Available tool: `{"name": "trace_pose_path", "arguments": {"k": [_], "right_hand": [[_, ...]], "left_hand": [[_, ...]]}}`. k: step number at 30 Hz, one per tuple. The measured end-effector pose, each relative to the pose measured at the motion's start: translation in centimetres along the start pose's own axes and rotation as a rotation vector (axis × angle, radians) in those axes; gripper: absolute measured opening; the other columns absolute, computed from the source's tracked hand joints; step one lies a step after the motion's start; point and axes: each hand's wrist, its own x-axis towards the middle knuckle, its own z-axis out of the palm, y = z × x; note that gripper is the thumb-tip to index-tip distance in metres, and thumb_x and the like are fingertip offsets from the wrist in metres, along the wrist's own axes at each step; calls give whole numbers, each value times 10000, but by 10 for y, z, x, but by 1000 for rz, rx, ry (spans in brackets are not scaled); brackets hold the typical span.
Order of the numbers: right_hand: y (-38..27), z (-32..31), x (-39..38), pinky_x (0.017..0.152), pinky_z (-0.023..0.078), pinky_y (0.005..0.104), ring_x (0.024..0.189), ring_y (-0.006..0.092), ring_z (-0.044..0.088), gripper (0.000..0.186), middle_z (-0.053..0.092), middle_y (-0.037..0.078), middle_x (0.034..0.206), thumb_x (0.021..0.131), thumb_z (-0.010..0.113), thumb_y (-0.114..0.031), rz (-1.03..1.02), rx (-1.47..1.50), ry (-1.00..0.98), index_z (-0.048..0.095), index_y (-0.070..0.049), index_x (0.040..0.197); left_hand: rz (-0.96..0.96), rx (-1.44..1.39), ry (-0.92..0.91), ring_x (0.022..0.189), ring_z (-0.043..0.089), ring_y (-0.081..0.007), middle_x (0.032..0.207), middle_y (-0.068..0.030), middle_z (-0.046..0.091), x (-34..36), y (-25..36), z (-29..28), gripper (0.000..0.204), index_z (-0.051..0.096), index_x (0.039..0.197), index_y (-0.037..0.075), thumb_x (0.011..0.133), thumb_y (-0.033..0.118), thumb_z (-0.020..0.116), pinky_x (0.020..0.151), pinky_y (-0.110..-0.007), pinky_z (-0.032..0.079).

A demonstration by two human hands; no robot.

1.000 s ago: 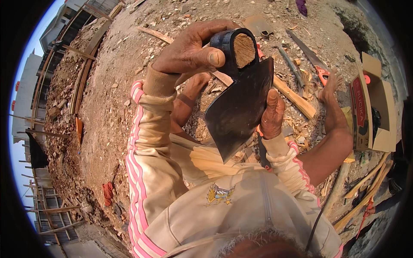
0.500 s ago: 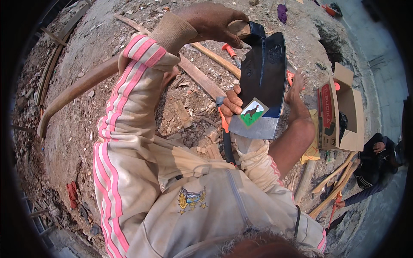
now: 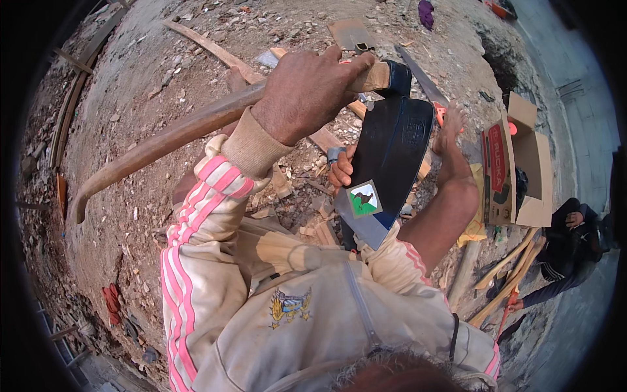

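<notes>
A hoe with a long, curved wooden handle (image 3: 173, 134) lies slantwise across the view in front of my body. Its broad black blade (image 3: 395, 140) hangs down from the socket, has a bare silver edge at the bottom and carries a green and white bird sticker (image 3: 364, 198). My left hand (image 3: 310, 91) is closed round the handle just short of the socket. The fingers of my right hand (image 3: 341, 171) curl over the blade's left edge, with a grey wrap round one finger; the rest of that hand is hidden behind the blade.
A saw (image 3: 421, 75) lies beyond the blade near my bare foot (image 3: 449, 124). On the right stand an open cardboard box (image 3: 532, 170) and several wooden handles (image 3: 513, 281). There, a co-worker's hand (image 3: 516, 306) holds a red tool. Planks and rubble cover the ground.
My left hand has come down toward me, still on the handle. The hoe has tilted, its blade's lower edge swinging left and nearer, and the handle's far end shifting slightly right.
</notes>
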Motion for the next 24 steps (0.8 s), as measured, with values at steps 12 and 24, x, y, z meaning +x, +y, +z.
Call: {"name": "trace_pose_path", "arguments": {"k": [12, 24], "right_hand": [[-16, 8, -13, 758, 479, 365, 832, 256, 608, 516, 619, 104, 894, 992, 519, -482, -132, -222, 182, 591, -4, 1175], [-8, -9, -25, 767, 442, 381, 787, 235, 592, 383, 575, 76, 866, 1003, 516, -413, -50, -143, 162, 560, -43, 1086]], "left_hand": [[-24, -217, -46, 867, 643, -297, 1008, -93, 611, -32, 31, -21, 691, 538, 1421, 201, 786, 230, 810, 758, -437, 504], [-20, -312, -204, 902, 663, -306, 1018, -126, 626, -46, 35, -24, 707, 497, 1394, 66, 839, 399, 781, 791, -447, 480]]}}
